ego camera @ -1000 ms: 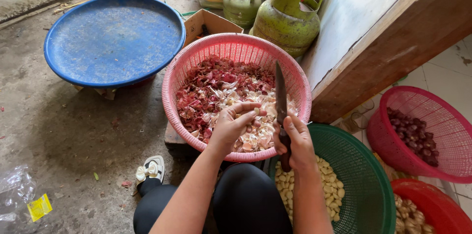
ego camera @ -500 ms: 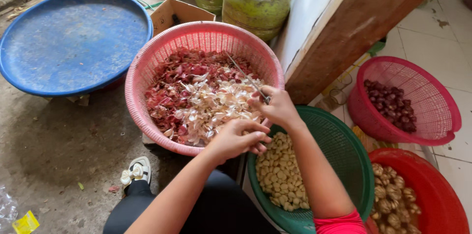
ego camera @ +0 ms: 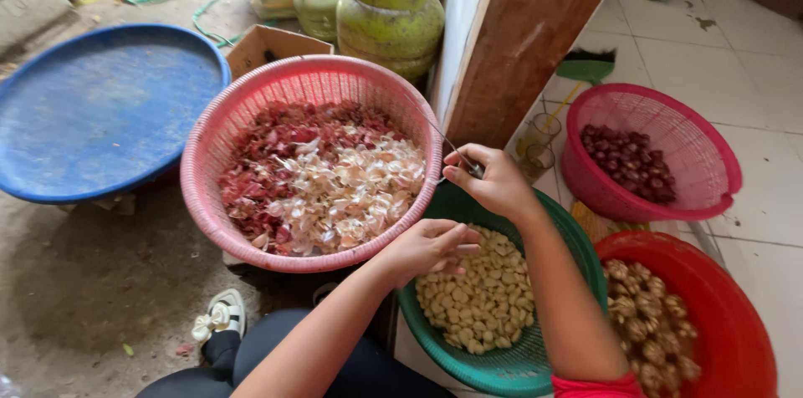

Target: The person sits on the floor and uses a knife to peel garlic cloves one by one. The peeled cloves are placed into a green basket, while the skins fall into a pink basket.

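Gripping a knife [ego camera: 452, 150], the right hand [ego camera: 493, 182] angles its blade up-left (over the pink basket [ego camera: 209, 147]).

The space around the hands is hemmed in by baskets set rim to rim. The green basket [ego camera: 577, 264] of peeled cloves is pressed against the pink basket [ego camera: 251, 130] of skins on its left and the red basket [ego camera: 728, 306] of whole bulbs on its right, so no floor gap is left between them. Beyond it, a wooden post [ego camera: 527, 38] and a green gas cylinder [ego camera: 389, 17] stand close behind, with two glasses [ego camera: 539, 143] at the post's foot. Open air is found above the basket rims. Bare concrete floor [ego camera: 92, 281] is seen at lower left, between the blue tray [ego camera: 100, 114] and a sandalled foot [ego camera: 219, 316].
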